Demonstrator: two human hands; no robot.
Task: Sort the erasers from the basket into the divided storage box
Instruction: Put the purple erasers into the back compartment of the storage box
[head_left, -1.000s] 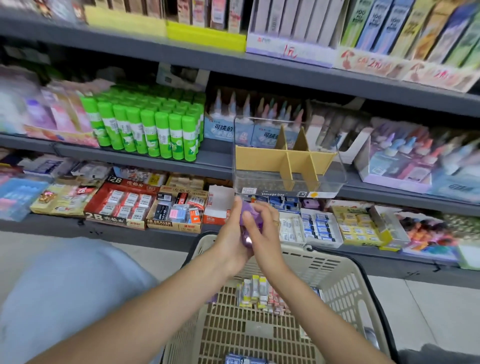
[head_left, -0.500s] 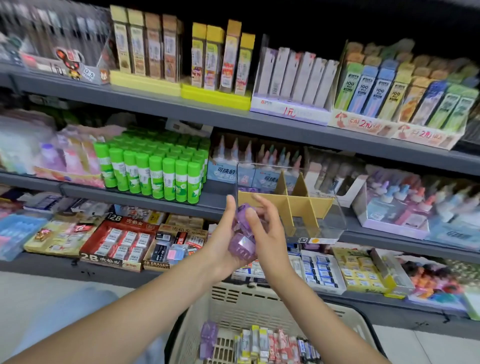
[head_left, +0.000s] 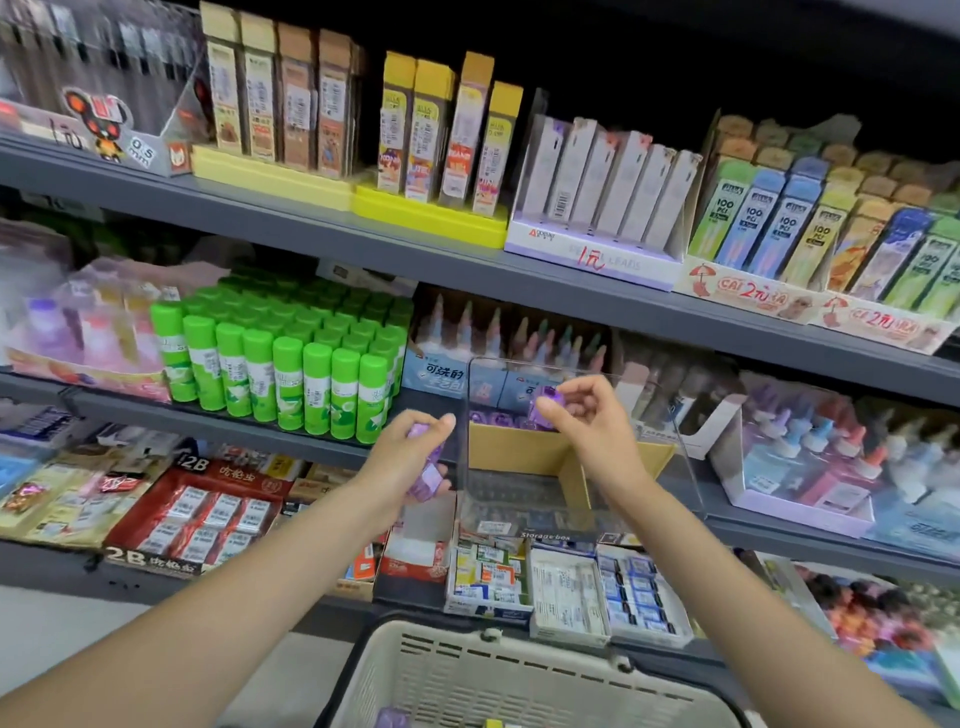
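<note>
Purple erasers in both hands. Right hand (head_left: 582, 415) pinches one purple eraser (head_left: 545, 408) above the storage box (head_left: 571, 467), over its far-left section. Left hand (head_left: 410, 457) grips several purple erasers (head_left: 428, 470) just left of the box. Risk: a loose pinch drops the piece outside the clear wall, or into the wrong section. Box dividers mostly hidden behind the right hand; basket (head_left: 519, 670), below the box, cut off.

Bare forearms (no sleeves, no jewellery)
</note>
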